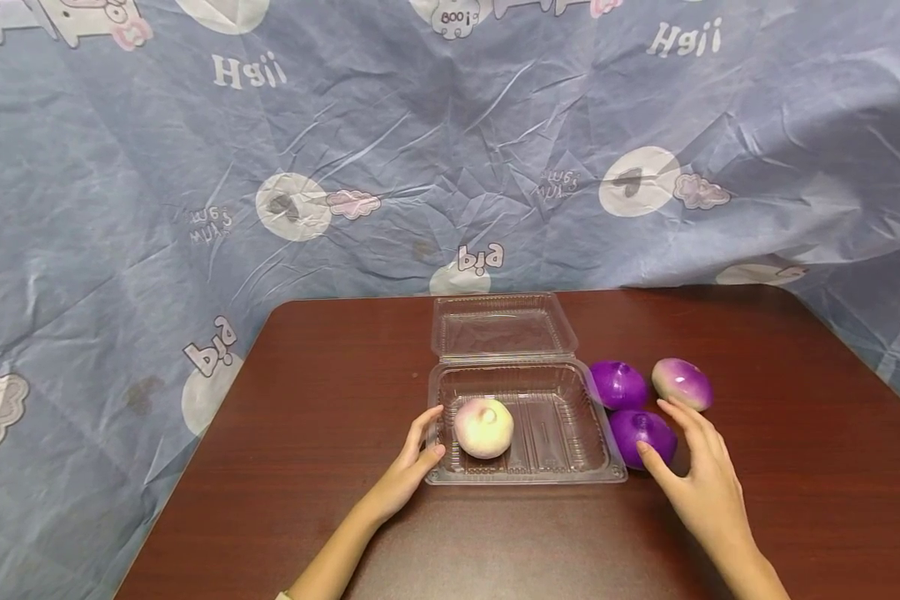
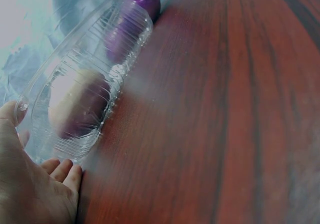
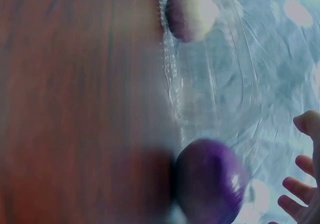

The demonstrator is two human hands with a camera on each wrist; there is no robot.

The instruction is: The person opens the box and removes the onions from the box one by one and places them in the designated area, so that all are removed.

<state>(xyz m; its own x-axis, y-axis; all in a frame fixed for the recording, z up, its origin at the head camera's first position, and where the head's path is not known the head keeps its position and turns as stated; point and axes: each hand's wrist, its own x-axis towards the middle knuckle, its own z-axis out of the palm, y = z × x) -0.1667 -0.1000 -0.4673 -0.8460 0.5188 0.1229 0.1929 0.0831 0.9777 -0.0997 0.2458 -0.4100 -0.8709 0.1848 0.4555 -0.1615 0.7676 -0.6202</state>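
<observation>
A clear plastic clamshell box (image 1: 547, 476) lies with its lid folded back. A round cream-and-purple turnip (image 1: 483, 428) sits at its left end. My left hand (image 1: 407, 467) touches the box's left side, thumb and fingers spread along the rim; the left wrist view has the thumb at the rim corner and the other fingers low by the wall. My right hand (image 1: 701, 479) hovers with spread fingers over the nearer purple onion (image 1: 642, 437), right of the box. The right wrist view shows a gap between these fingers and the onion (image 3: 211, 181).
Another purple onion (image 1: 618, 384) lies behind the nearer one, close to the box. Beside it is a second cream-and-purple turnip (image 1: 682, 383). The box lid (image 1: 502, 327) extends toward the back edge of the brown table (image 1: 330, 375). A blue patterned cloth (image 1: 420, 150) hangs behind.
</observation>
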